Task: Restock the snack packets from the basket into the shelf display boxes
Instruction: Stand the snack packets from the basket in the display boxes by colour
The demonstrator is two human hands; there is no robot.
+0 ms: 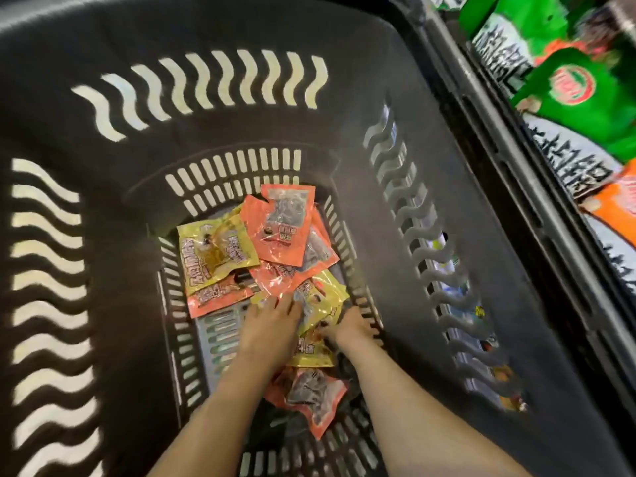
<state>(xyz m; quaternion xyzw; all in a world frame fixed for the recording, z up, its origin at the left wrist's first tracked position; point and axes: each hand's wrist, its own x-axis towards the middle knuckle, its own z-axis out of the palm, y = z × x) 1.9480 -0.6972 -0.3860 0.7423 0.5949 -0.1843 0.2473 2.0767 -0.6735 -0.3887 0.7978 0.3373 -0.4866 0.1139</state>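
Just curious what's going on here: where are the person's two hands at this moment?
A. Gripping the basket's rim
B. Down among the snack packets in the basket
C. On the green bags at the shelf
B: the left hand and right hand both reach down onto the orange and yellow snack packets on the floor of the dark basket.

One dark plastic basket point(220, 108) holds roughly five orange snack packets point(282, 225) and about four yellow snack packets point(216, 256); two hands inside it.

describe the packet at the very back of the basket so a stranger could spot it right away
Look into the dark basket, at the heap on its floor. The packet lies at the heap's far end, away from both hands. It is orange-pink with a clear window showing dark contents, lying topmost, unlike the yellow packet to its left.
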